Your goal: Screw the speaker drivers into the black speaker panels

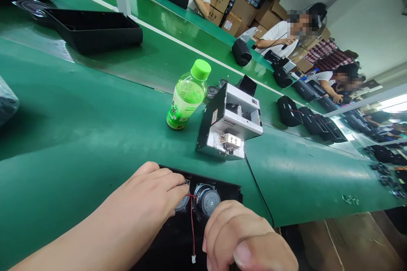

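Observation:
A black speaker housing (227,188) lies on the bench close in front of me, with a round silver-backed speaker driver (210,202) in it and a second driver partly covered by my left hand (155,194). The fingers of that hand bend down over the second driver, and their tips are hidden. My right hand (248,237) is curled beside the first driver at the lower right; whatever its fingers hold, if anything, is out of sight. Red and black wires (192,224) run between the drivers and hang down to a small white connector (193,258).
A green-capped bottle (187,95) and a silver-black machine (230,123) with a black cable stand beyond the housing. An open black case (95,29) is at upper left. Several people work across the green conveyor line, with black housings (288,111) along it.

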`<state>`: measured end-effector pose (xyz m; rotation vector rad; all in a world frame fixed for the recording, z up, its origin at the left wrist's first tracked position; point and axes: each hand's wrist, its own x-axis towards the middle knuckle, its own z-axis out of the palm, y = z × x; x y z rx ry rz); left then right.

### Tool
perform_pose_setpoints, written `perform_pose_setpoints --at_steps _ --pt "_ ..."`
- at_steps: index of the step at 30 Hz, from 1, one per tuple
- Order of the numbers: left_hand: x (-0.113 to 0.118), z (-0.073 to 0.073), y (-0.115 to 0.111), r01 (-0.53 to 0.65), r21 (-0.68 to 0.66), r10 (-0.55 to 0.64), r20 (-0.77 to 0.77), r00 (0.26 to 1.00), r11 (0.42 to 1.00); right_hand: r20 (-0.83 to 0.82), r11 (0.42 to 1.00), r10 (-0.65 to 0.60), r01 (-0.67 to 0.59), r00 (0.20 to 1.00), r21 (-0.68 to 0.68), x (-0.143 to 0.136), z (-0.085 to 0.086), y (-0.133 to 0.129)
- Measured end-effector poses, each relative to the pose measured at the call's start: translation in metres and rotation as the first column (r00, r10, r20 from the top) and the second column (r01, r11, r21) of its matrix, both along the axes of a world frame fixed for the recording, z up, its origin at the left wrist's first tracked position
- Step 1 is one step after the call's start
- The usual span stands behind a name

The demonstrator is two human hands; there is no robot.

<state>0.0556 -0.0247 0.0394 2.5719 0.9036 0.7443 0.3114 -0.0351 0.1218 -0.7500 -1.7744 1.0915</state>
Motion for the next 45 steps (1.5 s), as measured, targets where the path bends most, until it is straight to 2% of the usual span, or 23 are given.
perform_pose_setpoints --at_steps 5,8,11,15,20,25,28,31,35,37,40,45 --pt "-0.004 -0.002 0.004 0.007 -0.095 -0.005 0.017 1.000 0.995 -0.163 0.968 -0.244 0.250 0.956 0.014 -0.016 0.025 0.031" --pt "-0.004 -0.010 0.010 0.021 -0.102 -0.016 0.041 0.999 0.995 -0.227 0.929 -0.344 0.365 0.911 0.057 -0.004 0.041 0.033" --pt "-0.004 -0.024 0.013 0.018 -0.072 -0.013 0.072 0.997 0.997 -0.328 0.870 -0.423 0.480 0.845 0.111 0.013 0.046 0.033" --pt "-0.007 -0.041 0.010 -0.021 -0.014 0.022 0.075 0.997 1.000 -0.486 0.806 -0.451 0.575 0.748 0.137 0.020 0.035 0.057" --pt "-0.010 -0.045 0.007 0.000 0.030 0.000 0.002 1.000 1.000 -0.439 0.832 -0.453 0.544 0.776 0.103 0.017 0.016 0.090" --pt "-0.014 -0.052 0.006 -0.042 0.079 0.040 0.021 0.999 0.996 -0.471 0.781 -0.489 0.609 0.734 0.137 0.024 0.008 0.097" --pt "-0.017 -0.052 0.005 -0.028 0.042 0.028 -0.007 1.000 0.999 -0.529 0.812 -0.452 0.576 0.718 0.088 0.029 0.010 0.084" --pt "-0.018 -0.049 0.005 -0.016 0.000 0.016 -0.051 0.999 1.000 -0.557 0.854 -0.454 0.517 0.695 -0.051 0.031 0.017 0.055" --pt "-0.017 -0.048 0.004 -0.024 0.033 0.027 -0.070 0.997 0.999 -0.542 0.894 -0.423 0.434 0.726 -0.116 0.022 0.021 0.025" --pt "-0.018 -0.048 0.003 -0.019 0.052 0.024 -0.100 0.995 0.998 -0.521 0.922 -0.387 0.337 0.761 -0.193 0.011 0.015 0.023" --pt "-0.019 -0.049 0.002 -0.004 0.070 0.013 -0.132 0.991 0.998 -0.519 0.933 -0.334 0.198 0.787 -0.301 -0.006 -0.002 0.031" --pt "-0.020 -0.048 0.002 0.004 0.001 -0.004 -0.139 0.990 1.000 -0.548 0.936 -0.299 0.127 0.781 -0.330 -0.019 -0.021 0.038"
